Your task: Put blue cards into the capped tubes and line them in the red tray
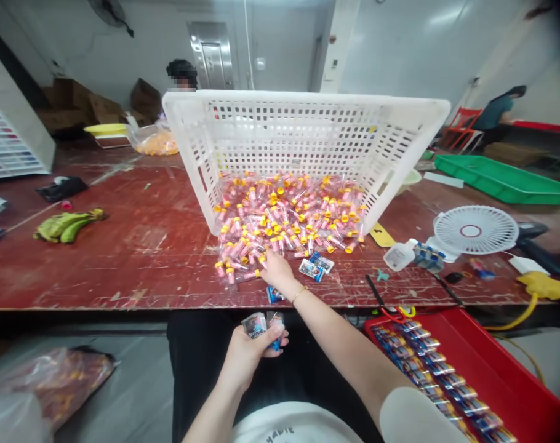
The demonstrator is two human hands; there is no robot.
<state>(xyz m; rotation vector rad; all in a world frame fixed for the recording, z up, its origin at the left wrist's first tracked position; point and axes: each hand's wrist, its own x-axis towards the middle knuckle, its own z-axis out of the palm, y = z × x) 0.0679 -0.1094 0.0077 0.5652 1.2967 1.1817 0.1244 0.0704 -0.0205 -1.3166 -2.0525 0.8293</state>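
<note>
Low in front of my body, my left hand (258, 346) is closed on small clear-and-blue printed packets (256, 325), thumb across them. At the front edge of a heap of small pink tubes with yellow caps (280, 215), my right hand (279, 272) has its fingers bent around a tube; the fingertips are partly hidden. The heap spills from a white perforated plastic basket (303, 98) tipped on its side, opening towards me. A blue packet (274, 295) lies under my right wrist, and more blue-and-white packets (311, 269) lie just right of that hand.
On the right stand a white fan (476, 231), a clear bottle (399, 255) and a green tray (506, 178). A red tray (487, 344) below the table edge holds rows of blue packets. Bananas (70, 226) lie left. Two people are in the background.
</note>
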